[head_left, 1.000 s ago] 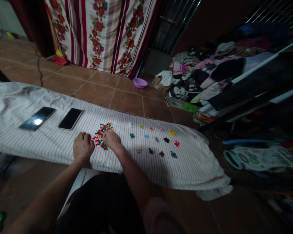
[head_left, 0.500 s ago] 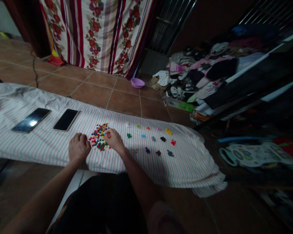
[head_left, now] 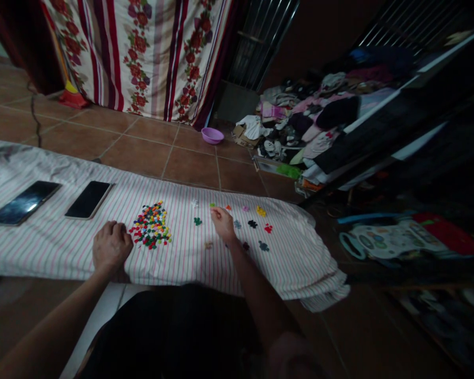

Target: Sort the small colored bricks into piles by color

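Note:
A mixed pile of small coloured pieces (head_left: 152,226) lies on the striped cloth (head_left: 174,263). Just left of it my left hand (head_left: 111,245) rests on the cloth, fingers curled, nothing visible in it. My right hand (head_left: 222,222) is over the small single-colour groups, its fingers pinched; whatever they hold is too small to make out. Close to its fingertips is a light green group (head_left: 212,205). Around it lie orange (head_left: 228,207), white (head_left: 195,203), dark green (head_left: 197,221), yellow (head_left: 261,211), black (head_left: 253,223) and red (head_left: 268,228) groups. The right hand and wrist hide part of the groups.
Two phones, one (head_left: 23,202) at the far left and another (head_left: 89,200) nearer the pile, lie on the cloth. Beyond the cloth a purple basin (head_left: 212,136) stands on the tiled floor. Heaped clothes (head_left: 300,118) are at the back right.
My right hand has moved right, from the mixed pile to the single-colour groups. The view has shifted, so the phones and pile appear further left. My left hand stays beside the pile.

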Demonstrator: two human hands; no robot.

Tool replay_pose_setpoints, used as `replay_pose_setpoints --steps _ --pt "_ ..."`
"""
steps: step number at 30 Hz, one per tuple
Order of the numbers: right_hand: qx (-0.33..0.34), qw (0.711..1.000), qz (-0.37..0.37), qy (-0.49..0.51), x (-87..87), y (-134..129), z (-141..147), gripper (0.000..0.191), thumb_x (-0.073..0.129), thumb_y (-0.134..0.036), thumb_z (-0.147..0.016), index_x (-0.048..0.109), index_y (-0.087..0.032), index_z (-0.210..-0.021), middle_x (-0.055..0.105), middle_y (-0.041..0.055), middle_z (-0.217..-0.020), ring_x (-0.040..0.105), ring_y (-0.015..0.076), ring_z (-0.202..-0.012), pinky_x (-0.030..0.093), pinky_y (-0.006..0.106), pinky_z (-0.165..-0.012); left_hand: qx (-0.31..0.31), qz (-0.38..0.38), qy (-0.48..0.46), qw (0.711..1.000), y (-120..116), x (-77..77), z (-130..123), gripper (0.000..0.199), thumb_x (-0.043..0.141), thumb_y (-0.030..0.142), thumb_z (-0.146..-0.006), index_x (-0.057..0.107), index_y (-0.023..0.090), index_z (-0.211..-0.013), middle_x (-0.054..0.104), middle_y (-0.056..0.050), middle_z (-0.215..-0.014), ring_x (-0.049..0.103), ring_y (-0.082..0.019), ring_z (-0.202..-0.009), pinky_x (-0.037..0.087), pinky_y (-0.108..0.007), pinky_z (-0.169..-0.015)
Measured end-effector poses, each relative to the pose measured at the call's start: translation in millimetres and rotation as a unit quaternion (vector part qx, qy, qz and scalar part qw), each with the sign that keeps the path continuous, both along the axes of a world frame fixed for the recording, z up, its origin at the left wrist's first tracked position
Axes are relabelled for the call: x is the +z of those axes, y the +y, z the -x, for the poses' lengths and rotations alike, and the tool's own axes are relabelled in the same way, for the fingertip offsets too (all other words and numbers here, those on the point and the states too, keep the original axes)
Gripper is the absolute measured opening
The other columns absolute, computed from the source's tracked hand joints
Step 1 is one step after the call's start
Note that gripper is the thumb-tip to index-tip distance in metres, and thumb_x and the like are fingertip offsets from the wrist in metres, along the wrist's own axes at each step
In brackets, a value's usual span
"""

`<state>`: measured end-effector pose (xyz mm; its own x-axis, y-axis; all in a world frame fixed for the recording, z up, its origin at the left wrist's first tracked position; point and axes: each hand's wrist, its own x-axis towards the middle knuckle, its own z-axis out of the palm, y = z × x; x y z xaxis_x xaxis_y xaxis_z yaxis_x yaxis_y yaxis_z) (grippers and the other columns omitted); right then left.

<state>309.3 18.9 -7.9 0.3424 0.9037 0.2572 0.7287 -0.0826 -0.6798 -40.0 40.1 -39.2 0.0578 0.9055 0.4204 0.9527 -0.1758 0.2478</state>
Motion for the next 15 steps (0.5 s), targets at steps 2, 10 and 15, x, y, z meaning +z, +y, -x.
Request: replay_pose_setpoints --steps 2,10,15 --pt "-0.039 0.999 -0.002 -0.011 -2.0 -6 -30 0.028 0.046 -0.025 -0.085 0.071 -0.018 -0.094 0.071 0.0072 -0.094 0.064 0.0169 -0.085 0.050 0.028 -0.083 0.000 0.000 -0.001 1.000 1 -1.8 0 0.032 0.039 0.029 -0.085 0.063 0.013 -0.099 0.062 -0.019 -0.115 0.058 -0.032 -0.106 0.046 -0.045 -0.089" --pt "-0.195 0.980 0.021 -0.044 -9.5 -13 -133 0.026 0.049 -0.020 -0.072 0.073 -0.017 -0.082 0.073 0.0071 -0.084 0.065 0.0206 -0.083 0.050 0.032 -0.084 -0.002 0.018 0.008 1.000 1 0.2 0 0.036 0.036 0.029 -0.087 0.063 0.012 -0.102 0.062 -0.019 -0.116 0.058 -0.031 -0.108 0.046 -0.045 -0.092" --pt "-0.210 0.976 0.053 -0.033 -15.3 -7 -170 0.025 0.052 -0.021 -0.069 0.075 -0.019 -0.081 0.075 0.0053 -0.084 0.067 0.0200 -0.082 0.051 0.029 -0.081 0.004 0.026 0.022 0.999 1 0.1 0 0.036 0.036 0.029 -0.087 0.064 0.012 -0.103 0.062 -0.018 -0.118 0.058 -0.031 -0.111 0.045 -0.045 -0.095"
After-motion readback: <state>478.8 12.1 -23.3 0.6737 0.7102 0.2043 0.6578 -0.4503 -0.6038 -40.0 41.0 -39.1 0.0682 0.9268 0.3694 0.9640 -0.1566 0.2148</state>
